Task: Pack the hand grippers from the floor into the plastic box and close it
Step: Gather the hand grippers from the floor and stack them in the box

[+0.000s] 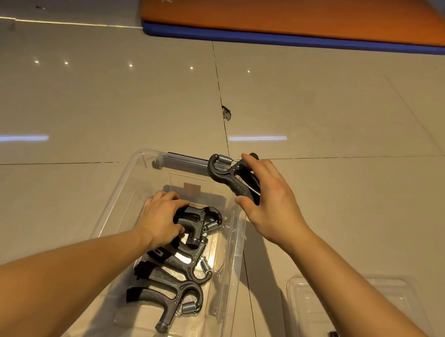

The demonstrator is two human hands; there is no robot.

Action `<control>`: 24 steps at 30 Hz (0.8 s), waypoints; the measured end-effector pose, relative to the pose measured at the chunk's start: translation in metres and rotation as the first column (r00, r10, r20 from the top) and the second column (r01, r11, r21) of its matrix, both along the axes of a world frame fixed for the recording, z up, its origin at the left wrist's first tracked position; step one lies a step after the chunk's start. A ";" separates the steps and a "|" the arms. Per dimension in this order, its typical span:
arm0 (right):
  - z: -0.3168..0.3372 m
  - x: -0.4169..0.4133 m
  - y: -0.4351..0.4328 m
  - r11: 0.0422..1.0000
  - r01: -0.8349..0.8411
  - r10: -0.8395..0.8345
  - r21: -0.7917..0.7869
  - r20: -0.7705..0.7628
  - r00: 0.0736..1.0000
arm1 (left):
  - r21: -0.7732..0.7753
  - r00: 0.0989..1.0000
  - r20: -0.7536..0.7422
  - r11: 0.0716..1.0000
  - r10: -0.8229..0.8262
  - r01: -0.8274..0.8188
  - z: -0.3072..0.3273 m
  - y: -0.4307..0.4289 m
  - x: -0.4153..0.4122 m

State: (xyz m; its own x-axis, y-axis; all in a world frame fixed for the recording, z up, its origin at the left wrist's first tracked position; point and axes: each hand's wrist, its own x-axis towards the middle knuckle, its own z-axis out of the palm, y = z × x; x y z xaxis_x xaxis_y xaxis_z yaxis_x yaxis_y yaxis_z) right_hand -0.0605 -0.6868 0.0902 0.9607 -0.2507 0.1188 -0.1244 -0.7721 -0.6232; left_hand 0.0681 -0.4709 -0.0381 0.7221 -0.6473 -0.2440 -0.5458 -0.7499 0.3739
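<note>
**Fourth hand gripper held over the box's far right corner**

The clear plastic box [114,198] stood open on the tiled floor [80,104], and every place below is given from it. Three hand grippers lay inside in a row from the near end to the far end: the nearest gripper [167,298], the middle gripper [186,264] and the farthest gripper [196,219]. The left hand [160,217] reached into the box's far half, with its fingers curled round the handles of the farthest gripper. The right hand [271,201] hung above the box's far right corner. Its thumb and fingers were spread fairly wide and closed on the two handles of a fourth gripper [223,174], whose coil spring faced the box's far wall. The lid [385,308] lay flat on the floor to the right of the box, not touching it.

The grippers looked stiff and sturdy, hard plastic with a steel spring, and probably light enough to carry in one hand. They did not seem fragile. The ribbed handles appeared to be the best place to hold them, since they offered friction and kept fingers away from the spring. Squeezing hard would likely work against the spring, so a loose wrap should be enough. The hooked heads and springs could catch on the grippers beside them, so the fourth one would probably sit best laid flat in the free far end of the box
</note>
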 end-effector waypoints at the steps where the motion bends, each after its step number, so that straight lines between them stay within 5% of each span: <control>1: 0.000 0.000 0.000 1.000 0.000 0.000 -0.002 -0.002 1.000 | -0.005 1.000 -0.006 1.000 0.006 -0.006 0.000 0.000 0.000; 24: 0.001 0.002 0.000 1.000 -0.001 0.001 -0.020 -0.008 1.000 | -0.096 0.978 -0.077 0.975 0.196 -0.203 -0.002 0.003 -0.008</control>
State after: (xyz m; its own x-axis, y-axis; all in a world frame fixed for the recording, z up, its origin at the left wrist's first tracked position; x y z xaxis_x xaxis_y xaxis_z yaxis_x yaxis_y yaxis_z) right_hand -0.0590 -0.6866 0.0907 0.9619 -0.2471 0.1166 -0.1280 -0.7846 -0.6066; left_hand 0.0602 -0.4676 -0.0402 0.8233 -0.5163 -0.2357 -0.3606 -0.7965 0.4853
